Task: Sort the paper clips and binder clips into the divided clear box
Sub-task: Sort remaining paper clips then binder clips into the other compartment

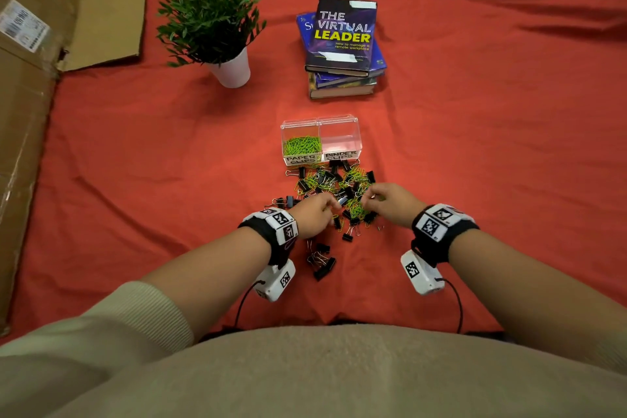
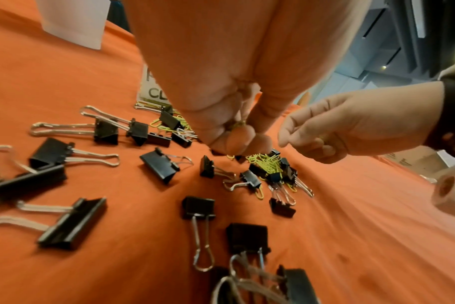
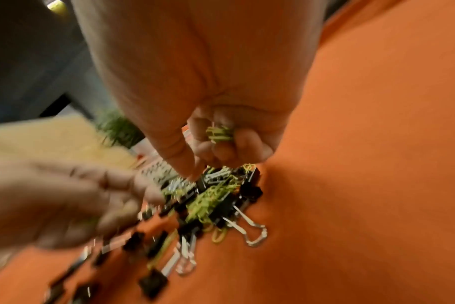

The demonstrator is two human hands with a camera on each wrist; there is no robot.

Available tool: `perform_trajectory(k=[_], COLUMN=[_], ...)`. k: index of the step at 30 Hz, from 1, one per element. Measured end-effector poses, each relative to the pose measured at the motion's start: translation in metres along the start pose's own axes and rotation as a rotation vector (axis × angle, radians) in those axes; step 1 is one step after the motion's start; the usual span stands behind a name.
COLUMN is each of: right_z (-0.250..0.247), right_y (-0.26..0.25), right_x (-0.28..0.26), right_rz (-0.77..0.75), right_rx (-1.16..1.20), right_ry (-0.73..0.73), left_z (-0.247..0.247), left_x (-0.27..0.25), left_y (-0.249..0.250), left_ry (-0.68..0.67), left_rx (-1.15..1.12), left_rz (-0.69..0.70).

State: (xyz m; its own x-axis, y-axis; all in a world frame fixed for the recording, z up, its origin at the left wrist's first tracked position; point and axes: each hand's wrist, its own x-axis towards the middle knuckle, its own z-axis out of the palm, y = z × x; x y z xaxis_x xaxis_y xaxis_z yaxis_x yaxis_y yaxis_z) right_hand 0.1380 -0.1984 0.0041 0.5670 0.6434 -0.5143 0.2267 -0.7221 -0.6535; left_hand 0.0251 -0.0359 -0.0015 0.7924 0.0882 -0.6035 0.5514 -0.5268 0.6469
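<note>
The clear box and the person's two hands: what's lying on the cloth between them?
In the head view, a mixed pile of black binder clips and green paper clips fills it.

Head view: high, looking down-forward; wrist views close above clip pile (image 1: 339, 190) (shared by all three).

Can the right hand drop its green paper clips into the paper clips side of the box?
Probably yes. The right hand holds green paper clips, and the open clear box sits just beyond the pile, nothing blocking its paper-clip compartment.

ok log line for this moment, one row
left hand: holds paper clips | right hand: holds paper clips | binder clips side: empty
</note>
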Motion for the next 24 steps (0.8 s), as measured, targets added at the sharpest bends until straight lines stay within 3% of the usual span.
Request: perform_trajectory(k=[3,6,9,12,14,19,24], right_z=[0.005,0.010,0.016,0.024,0.030,0.033,0.019], right_y=[-0.003,0.000,0.003,0.006,0.005,0.007,0.002], right_x=[0.003,0.006,0.005,0.003,0.000,-0.002,0.000], right_rz=[-0.112,-0.150,-0.157,-0.139,-0.146,-0.133,-0.045], right_rx=[-0.392,-0.618,-0.670,-0.671,-0.683,-0.548,-0.056], right_ry=[-0.058,-0.061,-0.043,-0.020,-0.002,0.030,0.019], left_z=[0.000,0.004,0.017,0.029,0.035,0.039,0.032], left_x=[0.005,0.008,0.009,0.008,0.009,0.010,0.006], left_y=[0.009,0.019,0.021,0.019,0.016,0.012,0.013], left_ry=[-0.001,0.072,0.166,0.163,0.180,0.163,0.116], left_rx=[-0.117,-0.135,0.132,0.510,0.627,0.721,0.593], left_rz=[-0.024,-0.031,-0.029,0.039,0.032,0.015,-0.080])
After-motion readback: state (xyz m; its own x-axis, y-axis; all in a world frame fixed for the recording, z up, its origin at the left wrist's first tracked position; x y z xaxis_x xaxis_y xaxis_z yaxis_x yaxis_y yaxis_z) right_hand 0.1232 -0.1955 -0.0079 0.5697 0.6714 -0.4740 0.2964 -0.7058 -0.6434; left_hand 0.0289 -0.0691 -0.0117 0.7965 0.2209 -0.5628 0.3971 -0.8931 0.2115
